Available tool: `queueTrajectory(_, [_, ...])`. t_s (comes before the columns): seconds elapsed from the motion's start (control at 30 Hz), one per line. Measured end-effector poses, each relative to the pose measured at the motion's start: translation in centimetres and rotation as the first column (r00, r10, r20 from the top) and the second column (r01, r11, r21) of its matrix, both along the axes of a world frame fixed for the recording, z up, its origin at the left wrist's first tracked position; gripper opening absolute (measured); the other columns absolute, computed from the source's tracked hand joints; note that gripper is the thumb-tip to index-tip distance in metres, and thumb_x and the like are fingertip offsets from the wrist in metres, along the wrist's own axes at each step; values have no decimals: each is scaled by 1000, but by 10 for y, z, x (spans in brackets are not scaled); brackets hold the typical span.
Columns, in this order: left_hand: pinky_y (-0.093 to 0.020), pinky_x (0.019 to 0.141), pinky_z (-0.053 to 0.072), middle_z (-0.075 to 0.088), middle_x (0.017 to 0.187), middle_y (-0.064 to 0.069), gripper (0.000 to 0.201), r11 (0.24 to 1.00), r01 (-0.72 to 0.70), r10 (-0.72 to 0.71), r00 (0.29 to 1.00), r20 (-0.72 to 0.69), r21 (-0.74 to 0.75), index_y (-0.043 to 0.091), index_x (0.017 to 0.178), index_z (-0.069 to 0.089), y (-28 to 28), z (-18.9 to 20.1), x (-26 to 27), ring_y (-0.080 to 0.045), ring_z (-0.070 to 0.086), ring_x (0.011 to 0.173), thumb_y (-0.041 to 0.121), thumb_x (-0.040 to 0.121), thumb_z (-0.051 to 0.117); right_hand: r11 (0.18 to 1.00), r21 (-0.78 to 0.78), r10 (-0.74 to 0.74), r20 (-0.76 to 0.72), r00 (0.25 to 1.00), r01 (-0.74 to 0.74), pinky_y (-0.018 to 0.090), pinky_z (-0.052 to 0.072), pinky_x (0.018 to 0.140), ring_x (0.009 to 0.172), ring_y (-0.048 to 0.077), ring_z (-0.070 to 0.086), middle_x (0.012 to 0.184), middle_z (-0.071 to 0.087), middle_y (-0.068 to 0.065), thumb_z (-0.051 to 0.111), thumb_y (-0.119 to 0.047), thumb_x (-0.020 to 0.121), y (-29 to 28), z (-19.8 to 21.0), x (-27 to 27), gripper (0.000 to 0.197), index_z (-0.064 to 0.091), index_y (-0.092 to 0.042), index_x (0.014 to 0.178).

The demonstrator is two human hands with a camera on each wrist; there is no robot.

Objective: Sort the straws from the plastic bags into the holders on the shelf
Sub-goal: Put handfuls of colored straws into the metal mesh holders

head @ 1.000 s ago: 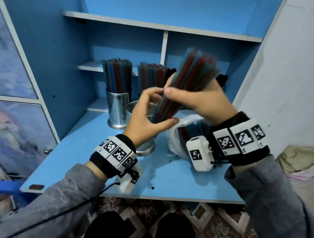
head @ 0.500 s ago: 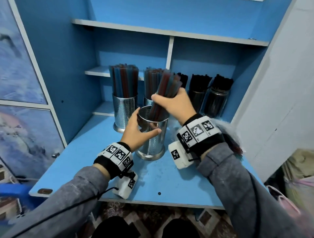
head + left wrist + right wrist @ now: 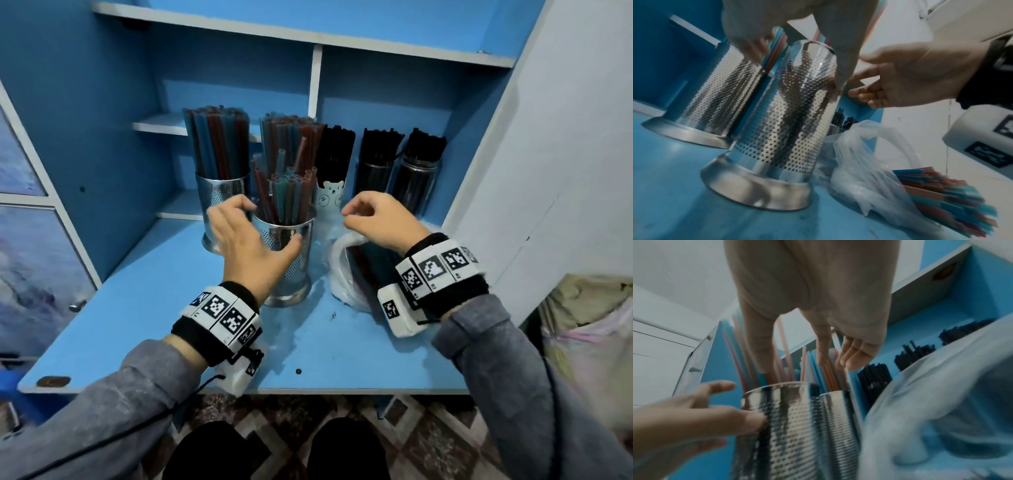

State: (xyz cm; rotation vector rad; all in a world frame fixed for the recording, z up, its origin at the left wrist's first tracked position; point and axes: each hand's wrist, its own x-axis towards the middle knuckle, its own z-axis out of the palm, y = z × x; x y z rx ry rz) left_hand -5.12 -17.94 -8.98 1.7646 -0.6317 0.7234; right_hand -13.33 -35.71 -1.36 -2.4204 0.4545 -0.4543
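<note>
left wrist alone shows bagged straws [image 3: 945, 193] ends.

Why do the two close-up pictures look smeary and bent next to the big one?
Head view: fairly sharp, evenly lit. Left wrist view: the plastic bag and its straws are smeared; the front holder leans from wide-lens bending. Right wrist view: dim, the right hand soft.

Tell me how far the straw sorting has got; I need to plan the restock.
Done: two back holders look packed, and the front holder has a loose batch of red and blue straws. In hand: nothing; the left hand rests against that holder, the right hand is empty. Left: more straws in the plastic bag.
</note>
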Motion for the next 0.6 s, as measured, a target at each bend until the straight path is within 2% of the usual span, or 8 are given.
queueTrajectory(0.07, [-28,90,38,31,105,-1,49,998,63,-59,985,161,-20,13,102,42,-9,6,-11,-20,38,98,23,69,77,993,-90,-86,-90,992,78,25,47,67,73,11,56,79,64,-1,61,-20,88,-19,-3,-12,14,69,-9,86])
queueTrajectory(0.13, [-12,83,33,36,99,-1,35,981,194,-194,951,241,23,13,96,47,-22,13,-19,-7,35,88,12,73,73,971,-214,-164,-284,945,104,22,40,58,69,14,55,77,63,1,58,-27,90,-31,-8,-23,19,66,-12,81])
queueTrajectory(0.17, [-9,79,32,38,95,0,30,962,269,-273,931,241,51,12,94,49,-31,15,-23,-3,35,83,7,75,71,961,-260,-194,-382,904,96,23,42,61,74,17,57,84,65,4,57,-29,90,-35,-12,-27,20,66,-12,86])
queueTrajectory(0.23, [-8,74,31,40,90,1,24,928,363,-374,904,208,89,10,92,52,-47,18,-30,1,38,78,1,77,68,943,-321,-254,-506,824,93,28,48,84,101,24,61,114,66,8,56,-36,92,-38,-22,-32,35,65,-10,115])
queueTrajectory(0.3, [-11,72,32,43,86,-2,19,905,407,-424,889,171,125,8,91,54,-62,18,-34,-2,40,75,0,79,65,927,-353,-319,-562,763,128,35,43,102,122,28,53,135,56,8,55,-43,93,-39,-34,-35,52,53,-12,134])
queueTrajectory(0.37, [-15,73,35,46,85,-4,16,879,450,-471,871,141,156,9,91,55,-74,15,-37,-10,43,76,-1,81,63,909,-383,-375,-575,727,166,42,38,109,132,33,44,146,43,13,55,-50,92,-39,-46,-37,62,43,-16,143])
queueTrajectory(0.47, [-20,84,41,51,97,-3,17,837,496,-519,853,49,229,10,98,59,-89,8,-34,-12,49,89,2,83,63,901,-364,-412,-546,729,237,48,36,111,136,42,35,153,20,22,56,-48,93,-39,-57,-39,68,29,-22,149])
queueTrajectory(0.6, [-34,110,33,40,134,-6,29,735,531,-458,847,-269,421,26,118,60,-103,-4,-27,-23,43,128,15,91,62,919,-319,-381,-568,730,231,48,36,111,136,40,33,150,20,21,55,-36,96,-43,-64,-36,64,24,-38,151])
